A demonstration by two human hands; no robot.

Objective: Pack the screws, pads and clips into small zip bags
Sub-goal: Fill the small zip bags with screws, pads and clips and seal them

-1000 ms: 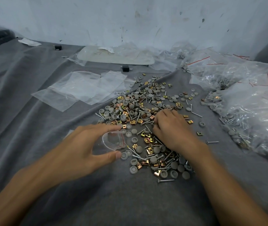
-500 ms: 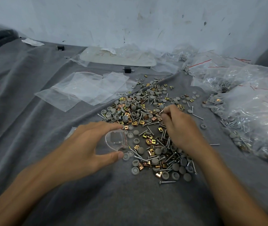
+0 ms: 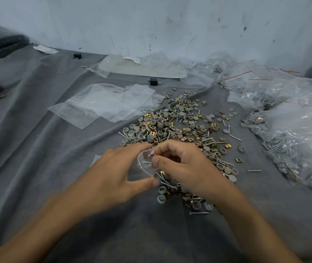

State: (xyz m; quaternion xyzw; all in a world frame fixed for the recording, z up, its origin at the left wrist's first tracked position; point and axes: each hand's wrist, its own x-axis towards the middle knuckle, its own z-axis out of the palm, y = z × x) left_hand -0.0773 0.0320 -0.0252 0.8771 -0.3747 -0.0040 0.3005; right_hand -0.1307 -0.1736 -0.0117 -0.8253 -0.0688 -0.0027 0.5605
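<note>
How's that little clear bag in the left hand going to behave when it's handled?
Likely floppy: the small zip bag bows into a curve in the left hand. Probably very light: thin see-through film. Its mouth may fold shut if that grip eases.

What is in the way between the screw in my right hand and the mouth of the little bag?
Nothing visible. The right hand pinches the screw right at the open mouth of the small zip bag, which the left hand holds open between fingers and thumb.
</note>
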